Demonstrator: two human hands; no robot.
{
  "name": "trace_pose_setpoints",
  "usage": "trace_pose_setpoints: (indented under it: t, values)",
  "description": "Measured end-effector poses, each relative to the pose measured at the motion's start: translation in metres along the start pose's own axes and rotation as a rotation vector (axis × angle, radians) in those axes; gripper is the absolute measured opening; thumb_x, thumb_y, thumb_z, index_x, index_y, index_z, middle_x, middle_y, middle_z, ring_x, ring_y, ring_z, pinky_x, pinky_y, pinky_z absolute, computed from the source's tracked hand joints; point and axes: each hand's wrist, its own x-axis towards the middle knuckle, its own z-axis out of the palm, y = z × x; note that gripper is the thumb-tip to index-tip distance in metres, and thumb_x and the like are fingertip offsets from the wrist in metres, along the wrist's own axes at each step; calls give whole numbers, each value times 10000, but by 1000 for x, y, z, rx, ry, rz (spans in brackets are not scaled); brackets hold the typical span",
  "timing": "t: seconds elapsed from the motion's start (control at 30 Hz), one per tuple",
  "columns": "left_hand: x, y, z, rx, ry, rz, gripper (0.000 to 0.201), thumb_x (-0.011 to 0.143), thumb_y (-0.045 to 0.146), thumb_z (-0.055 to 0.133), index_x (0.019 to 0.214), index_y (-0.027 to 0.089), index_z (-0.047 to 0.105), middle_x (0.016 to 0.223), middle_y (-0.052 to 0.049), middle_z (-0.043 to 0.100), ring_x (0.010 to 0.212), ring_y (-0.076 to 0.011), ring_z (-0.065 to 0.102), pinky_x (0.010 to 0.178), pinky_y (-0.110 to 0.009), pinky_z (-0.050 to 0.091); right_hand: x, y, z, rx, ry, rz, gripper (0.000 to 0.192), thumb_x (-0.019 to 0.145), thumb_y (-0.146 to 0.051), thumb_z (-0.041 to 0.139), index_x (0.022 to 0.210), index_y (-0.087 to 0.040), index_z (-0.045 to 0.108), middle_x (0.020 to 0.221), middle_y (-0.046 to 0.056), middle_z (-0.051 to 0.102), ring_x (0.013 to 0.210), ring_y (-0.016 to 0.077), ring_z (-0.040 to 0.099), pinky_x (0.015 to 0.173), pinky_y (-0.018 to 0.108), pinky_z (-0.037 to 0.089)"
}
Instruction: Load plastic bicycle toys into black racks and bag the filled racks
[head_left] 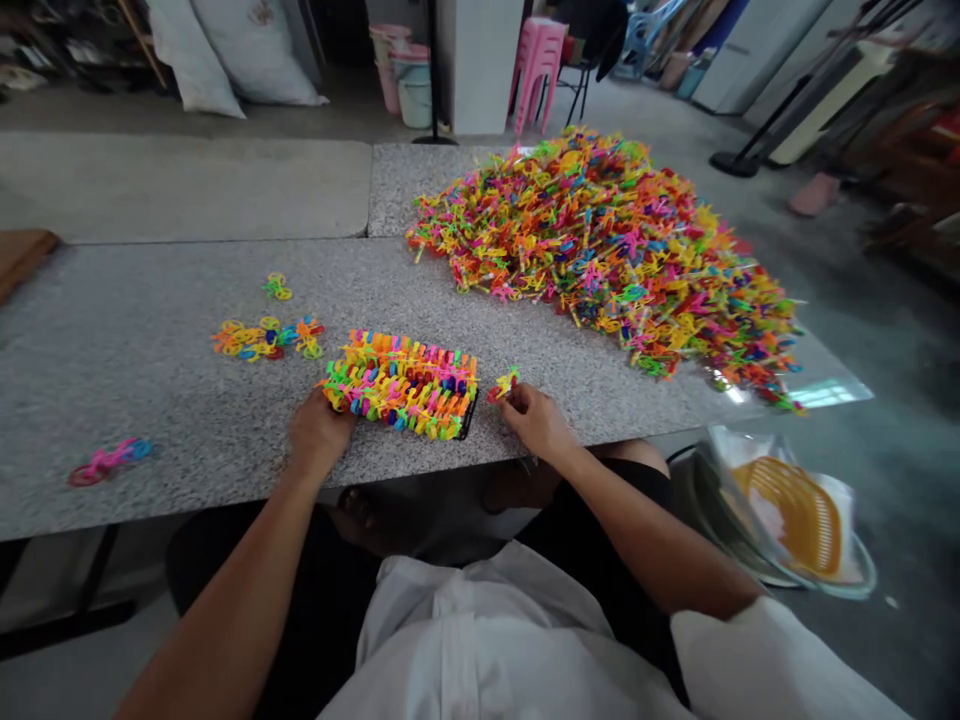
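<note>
A packed block of bright plastic pieces (405, 385) lies on a dark holder near the front edge of the speckled stone table (135, 370). My left hand (319, 430) rests against the block's left end, fingers curled on it. Just right of the block, my right hand (534, 418) pinches a small multicoloured plastic piece (502, 384). A very large heap of the same coloured pieces (607, 245) covers the table's far right.
A few loose coloured rings (262, 338) lie left of the block, another small one (277, 288) behind them, and a pink and blue piece (109, 460) near the front left edge. An orange basket in clear plastic (795, 515) sits on the floor at right. Stools and buckets stand beyond the table.
</note>
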Motion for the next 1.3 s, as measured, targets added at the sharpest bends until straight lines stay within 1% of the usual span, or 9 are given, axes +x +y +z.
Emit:
trace_pose_setpoints:
  t: [0.17,0.33,0.47,0.6,0.77,0.87,0.97,1.1,1.3]
  values:
    - [-1,1,0,-4,-6,15,380,909,338,587,1202,178,768,1234,-143,784,1204,-352,722,977,-404,565,-18,-21,29,480,-49,105,318,909,-549,672,839,-261,556,601,-59,568,523,147,521,530,256,410]
    - [0,0,1,5,5,-3,368,920,354,586,1186,177,769,1244,-138,783,1218,-356,716,988,-408,564,-24,-27,24,645,-68,144,394,885,-573,680,728,-287,459,499,-74,488,433,134,456,467,258,391]
    - [-1,2,-2,-6,-12,15,378,954,363,576,1218,166,760,1277,-143,773,1249,-353,704,1015,-411,552,-29,-31,12,518,-31,95,364,900,-463,640,644,-280,458,488,-44,519,446,141,491,502,265,427]
    - [-2,4,-2,-6,-26,-6,346,935,315,594,1199,164,760,1263,-145,776,1235,-341,709,1007,-398,546,-34,-34,18,451,5,111,265,909,-437,600,714,-263,557,520,-43,546,493,159,552,533,262,458]
    - [1,2,2,-2,-2,-16,350,917,352,596,1169,181,767,1212,-136,788,1200,-345,722,967,-396,557,-34,-34,34,384,-130,109,203,944,-376,601,847,-229,701,628,-17,671,586,177,657,582,254,482]
    - [1,2,3,6,0,-29,359,913,371,588,1154,176,769,1195,-142,789,1196,-356,724,947,-392,557,-34,-38,37,236,-191,95,215,967,-309,606,814,-217,724,651,1,706,650,181,696,648,255,485]
    - [0,1,4,11,-1,-23,368,912,373,583,1160,174,766,1207,-143,786,1200,-354,722,947,-387,557,-33,-44,39,34,-180,87,248,998,-326,626,812,-207,738,697,34,734,690,195,703,667,268,462]
    - [1,-2,5,10,21,-7,370,907,370,590,1177,182,759,1213,-128,784,1213,-346,711,977,-385,553,-32,-51,41,-238,-128,47,224,1039,-316,599,978,-187,771,890,105,805,821,237,744,710,286,464]
    - [2,-5,6,3,17,13,389,916,412,579,1185,193,754,1221,-120,776,1212,-342,705,1002,-389,559,-37,-62,46,-415,-230,-25,287,1053,-272,598,1294,-168,714,1101,144,828,1012,277,778,811,294,504]
